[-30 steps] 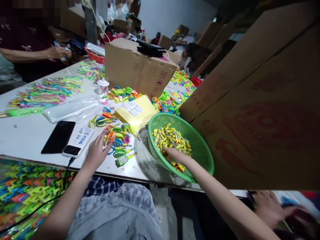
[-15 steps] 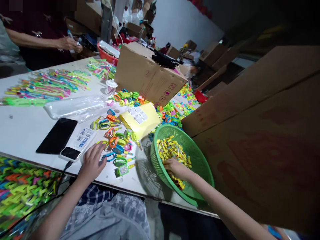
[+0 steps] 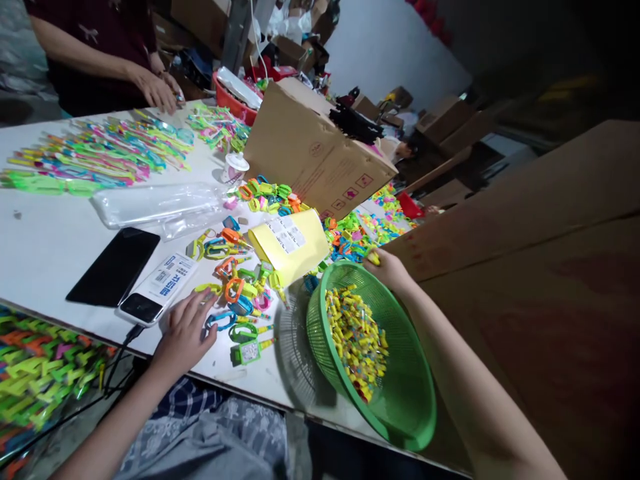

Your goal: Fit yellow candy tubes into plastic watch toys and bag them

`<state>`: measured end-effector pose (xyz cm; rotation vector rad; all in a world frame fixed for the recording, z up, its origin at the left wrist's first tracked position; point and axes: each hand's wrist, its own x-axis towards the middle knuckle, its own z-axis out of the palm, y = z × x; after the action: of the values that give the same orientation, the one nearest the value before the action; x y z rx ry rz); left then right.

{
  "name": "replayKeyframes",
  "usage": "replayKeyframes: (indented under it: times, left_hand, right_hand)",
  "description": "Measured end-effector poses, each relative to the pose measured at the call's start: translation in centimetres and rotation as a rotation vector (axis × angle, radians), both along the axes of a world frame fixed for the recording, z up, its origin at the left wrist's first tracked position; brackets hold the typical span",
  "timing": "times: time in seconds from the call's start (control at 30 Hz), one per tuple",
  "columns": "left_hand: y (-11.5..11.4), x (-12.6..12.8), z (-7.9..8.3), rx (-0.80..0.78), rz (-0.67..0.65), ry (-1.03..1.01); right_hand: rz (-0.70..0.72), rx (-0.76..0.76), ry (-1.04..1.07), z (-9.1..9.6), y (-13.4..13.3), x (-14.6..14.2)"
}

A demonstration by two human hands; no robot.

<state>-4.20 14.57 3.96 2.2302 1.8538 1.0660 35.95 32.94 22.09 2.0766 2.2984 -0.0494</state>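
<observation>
My left hand (image 3: 186,328) lies on the white table with its fingers stretched out and slightly spread. Just past its fingertips are a blue toy watch (image 3: 221,321) and several more bright toy watches, some with thin yellow-tipped sticks beside them. Over the far rim of a green plastic basket (image 3: 417,353), my right hand (image 3: 389,270) is closed, with a small yellow piece (image 3: 373,258) showing at its fingertips. Inside the tilted basket lies a heap of small yellow pieces (image 3: 357,333) with coloured bands.
A yellow card pad with white labels (image 3: 290,243) lies left of the basket. A phone (image 3: 143,307), a black tablet-like slab (image 3: 114,267) and a clear plastic bag (image 3: 155,207) are on the left. Large cardboard boxes (image 3: 310,150) stand behind and right. Another person's hand (image 3: 159,90) works across the table.
My right hand has come out of the yellow heap and moved up to the basket's far rim. The other person's hands have lowered to the table. My left hand stays in place.
</observation>
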Motion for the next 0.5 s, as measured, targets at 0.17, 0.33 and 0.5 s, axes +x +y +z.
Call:
replayKeyframes:
  times: [0.17, 0.33, 0.5]
  left_hand:
    - [-0.1, 0.0, 0.0, 0.007, 0.056, 0.041]
    - [-0.1, 0.1, 0.2, 0.02, 0.06, 0.038]
    - [-0.1, 0.1, 0.4, 0.0, 0.042, 0.016]
  right_hand:
    - [-0.038, -0.619, -0.198, -2.9, 9.5, -5.5]
    - [-0.127, -0.95, -0.232, -7.2, 12.0, -7.2]
    - [-0.171, -1.027, -0.182, -8.4, 12.0, -6.8]
